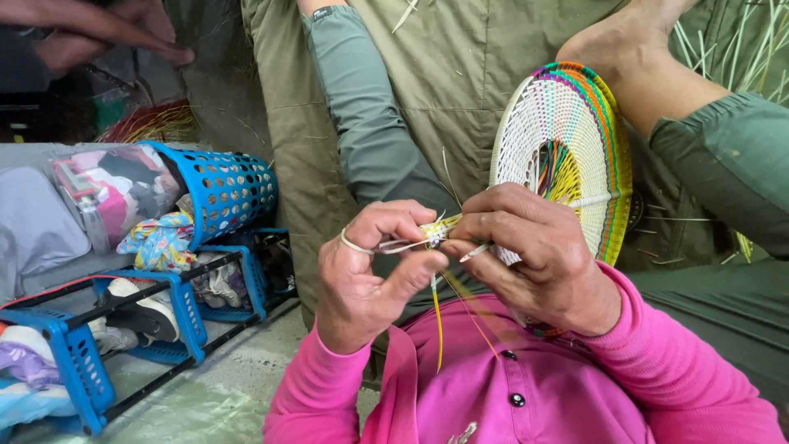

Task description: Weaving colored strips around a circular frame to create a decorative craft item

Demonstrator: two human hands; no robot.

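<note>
A round woven disc (567, 140) stands on edge, white in the middle with bands of green, orange, purple and yellow at the rim. My right hand (538, 255) grips its lower left edge and pinches the weave there. My left hand (370, 271) pinches thin white and yellow strands (415, 241) that run to the same spot, with one white strand looped around a finger. Loose yellow and orange strands (438, 321) hang down over my pink shirt. Both sleeves are pink.
A blue perforated basket (226, 189) lies on its side on a blue and black rack (78, 353) holding shoes and cloth at left. Someone's olive-green legs and bare foot (625, 41) are behind the disc. Another person's hand (123, 29) is at top left.
</note>
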